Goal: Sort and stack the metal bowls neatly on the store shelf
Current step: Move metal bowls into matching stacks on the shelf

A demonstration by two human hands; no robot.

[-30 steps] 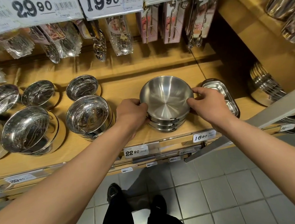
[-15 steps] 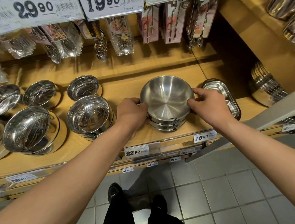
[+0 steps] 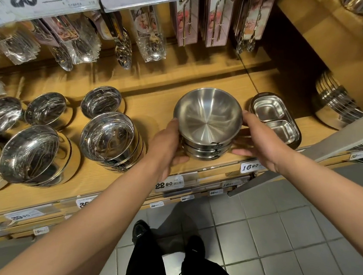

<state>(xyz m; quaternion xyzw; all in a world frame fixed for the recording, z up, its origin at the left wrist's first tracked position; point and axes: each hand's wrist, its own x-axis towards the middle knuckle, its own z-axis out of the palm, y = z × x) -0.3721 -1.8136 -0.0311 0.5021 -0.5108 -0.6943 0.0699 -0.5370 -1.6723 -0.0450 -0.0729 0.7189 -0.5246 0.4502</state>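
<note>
Hands cupped the brushed steel bowl stack (image 3: 208, 132) from both sides. The left hand (image 3: 166, 145) curled against its nine o'clock flank with the thumb low under the base, and the right hand (image 3: 251, 140) wrapped the three o'clock flank, so each grip was closed around the stack, probably to square the nested bowls and keep them from sliding. The stack stood on the wooden shelf (image 3: 151, 105) near its front edge, above the 22.90 price tag (image 3: 169, 183). At three o'clock, just beside it, lay a divided steel tray (image 3: 273, 118). At nine o'clock sat a polished bowl stack (image 3: 110, 141), tilted forward, likely for display. Packaged ladles (image 3: 122, 46) hung at twelve o'clock.
</note>
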